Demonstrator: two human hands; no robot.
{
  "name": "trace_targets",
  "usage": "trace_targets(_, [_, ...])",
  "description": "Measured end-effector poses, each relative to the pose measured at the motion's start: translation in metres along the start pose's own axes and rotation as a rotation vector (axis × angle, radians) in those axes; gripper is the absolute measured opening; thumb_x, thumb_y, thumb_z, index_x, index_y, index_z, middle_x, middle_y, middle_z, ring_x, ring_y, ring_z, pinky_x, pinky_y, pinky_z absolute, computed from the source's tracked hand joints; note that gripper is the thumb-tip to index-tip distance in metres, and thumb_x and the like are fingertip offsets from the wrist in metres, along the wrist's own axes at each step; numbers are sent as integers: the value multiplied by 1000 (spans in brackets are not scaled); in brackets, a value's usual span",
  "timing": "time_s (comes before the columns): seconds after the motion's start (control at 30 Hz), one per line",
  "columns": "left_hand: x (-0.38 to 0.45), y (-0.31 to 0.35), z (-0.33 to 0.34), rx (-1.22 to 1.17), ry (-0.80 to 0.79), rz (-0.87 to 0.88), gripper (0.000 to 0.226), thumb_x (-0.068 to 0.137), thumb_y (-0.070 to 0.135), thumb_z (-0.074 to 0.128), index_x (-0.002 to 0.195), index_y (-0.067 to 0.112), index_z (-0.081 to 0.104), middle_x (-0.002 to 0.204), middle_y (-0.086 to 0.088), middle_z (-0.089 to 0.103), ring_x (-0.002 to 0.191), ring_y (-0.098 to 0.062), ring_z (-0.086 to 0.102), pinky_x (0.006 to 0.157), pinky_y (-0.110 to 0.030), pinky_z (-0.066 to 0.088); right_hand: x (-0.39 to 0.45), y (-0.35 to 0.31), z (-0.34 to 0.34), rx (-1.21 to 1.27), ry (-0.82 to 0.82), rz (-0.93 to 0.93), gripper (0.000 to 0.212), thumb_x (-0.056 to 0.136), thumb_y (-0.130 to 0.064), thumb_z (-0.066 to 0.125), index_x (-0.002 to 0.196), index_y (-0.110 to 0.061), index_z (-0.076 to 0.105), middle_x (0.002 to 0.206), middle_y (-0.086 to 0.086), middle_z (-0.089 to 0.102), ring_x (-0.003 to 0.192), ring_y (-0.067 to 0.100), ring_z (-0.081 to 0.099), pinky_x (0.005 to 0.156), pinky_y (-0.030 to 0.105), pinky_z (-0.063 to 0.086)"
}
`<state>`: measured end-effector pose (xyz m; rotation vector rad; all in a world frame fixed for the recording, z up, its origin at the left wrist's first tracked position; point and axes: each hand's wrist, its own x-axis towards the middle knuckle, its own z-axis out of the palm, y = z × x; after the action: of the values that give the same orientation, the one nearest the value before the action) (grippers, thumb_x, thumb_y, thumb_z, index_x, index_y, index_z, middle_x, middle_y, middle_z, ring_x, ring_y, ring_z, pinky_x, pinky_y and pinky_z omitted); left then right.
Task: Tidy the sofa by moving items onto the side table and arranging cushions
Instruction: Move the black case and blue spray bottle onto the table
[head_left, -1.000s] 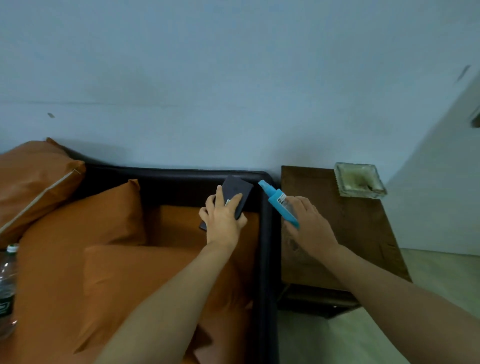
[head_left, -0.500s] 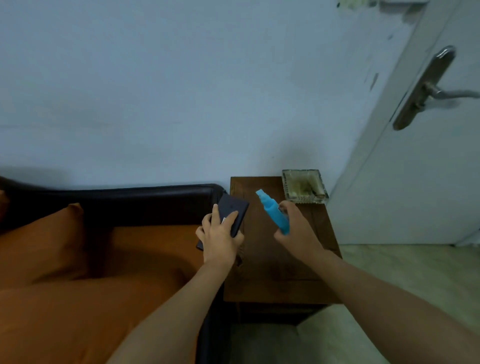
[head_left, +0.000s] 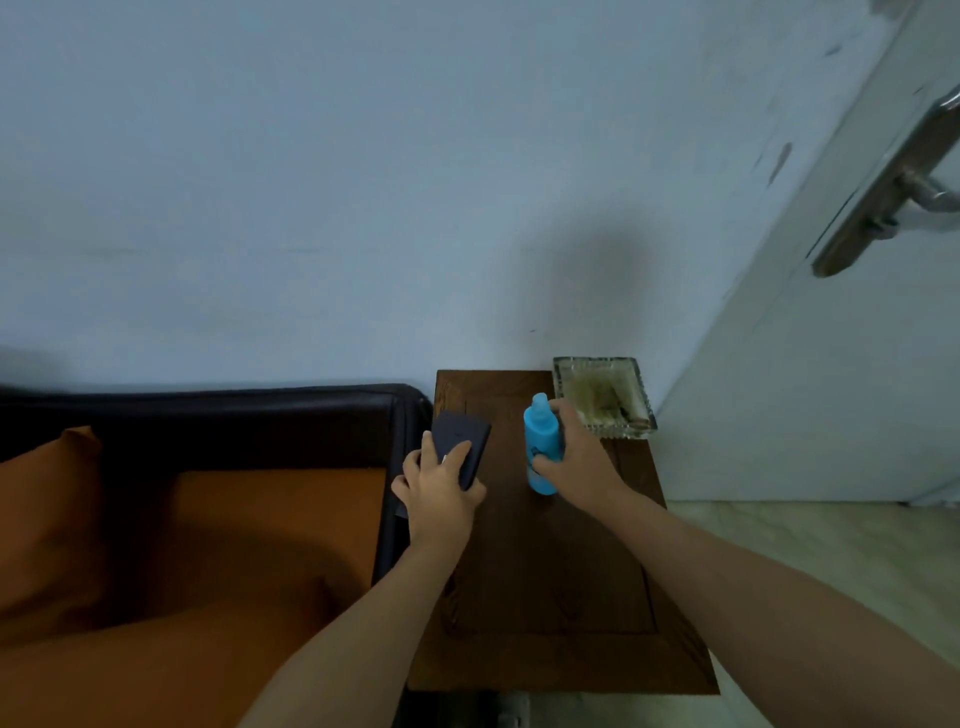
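Observation:
My left hand (head_left: 439, 496) grips a flat dark phone-like slab (head_left: 462, 439) over the left edge of the brown wooden side table (head_left: 561, 571), just past the sofa's black arm (head_left: 400, 467). My right hand (head_left: 579, 460) holds a blue spray bottle (head_left: 541, 441) upright, its base at or just above the table top. The sofa's orange seat cushions (head_left: 234, 519) fill the lower left. Whether the slab touches the table I cannot tell.
A square glass ashtray (head_left: 605, 395) sits at the table's far right corner, right beside the bottle. A pale wall stands behind. A door with a metal handle (head_left: 883, 197) is on the right, pale floor (head_left: 831, 561) below it.
Both hands moved right from above the sofa arm to over the side table. The blue bottle went from tilted to upright and came down close to the ashtray. My view swung right.

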<state>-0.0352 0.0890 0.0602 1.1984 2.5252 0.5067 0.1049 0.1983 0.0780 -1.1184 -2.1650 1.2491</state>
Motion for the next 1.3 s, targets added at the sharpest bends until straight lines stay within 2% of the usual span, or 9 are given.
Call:
trace_targets(0.1, [29,2,12,-17,-17,2,55,90,32,60,141,33,41,158,-8,16,140,-29,18,110,-46,17,36,6,-5,-31,-38,-4,50,81,3,63,122,-15,42,112,1,53,100,19,55,87,39,48])
trace_targets(0.37, [86,12,37,-42,-78,10,53,90,31,60,140,33,43,159,-10,15,140,-31,16,110,-47,13,117,23,-25,-10,-84,33,47,81,2,65,122,-13,46,113,6,59,104,22,59,92,46,49])
trace_targets(0.47, [97,18,45,-38,-98,4,53,91,31,59,140,34,42,159,-9,13,141,-30,14,110,-45,11,136,28,-31,0,-113,65,53,83,-1,63,129,-18,44,123,9,57,113,25,56,97,49,47])
trace_targets(0.53, [103,22,49,-35,-112,-2,53,91,32,59,141,35,41,159,-9,12,142,-30,13,111,-45,11,147,31,-36,-16,-133,76,60,85,0,62,138,-16,39,133,10,51,122,26,50,102,41,43])
trace_targets(0.63, [110,28,56,-17,-113,2,53,92,32,58,141,35,40,159,-8,12,141,-30,13,111,-45,11,160,35,-44,-80,-108,79,66,86,-1,63,145,-9,32,139,10,42,124,23,45,98,28,38])
trace_targets(0.8, [119,41,69,-25,-104,-32,53,92,33,57,142,35,39,160,-8,11,141,-30,12,111,-44,10,169,45,-52,-91,-41,7,62,84,-5,67,139,-14,40,136,7,48,116,21,51,93,32,48])
trace_targets(0.93, [124,48,80,-30,-98,-63,53,93,31,56,143,34,38,160,-9,10,140,-31,12,110,-44,11,169,48,-49,-73,-48,-53,54,84,-13,71,131,-16,45,129,0,54,114,14,52,93,33,48])
trace_targets(1.03, [127,49,88,-26,-94,-81,53,93,31,56,143,34,38,160,-9,10,141,-31,12,111,-45,11,168,52,-47,-74,-29,-88,49,86,-14,69,131,-15,48,122,-6,54,111,8,49,93,28,44])
trace_targets(1.3, [128,52,106,-31,-77,-90,53,94,31,56,143,34,38,160,-8,7,141,-31,11,110,-45,11,181,57,-56,-159,-6,-159,53,87,-14,66,135,-12,43,131,4,53,116,17,50,95,31,42])
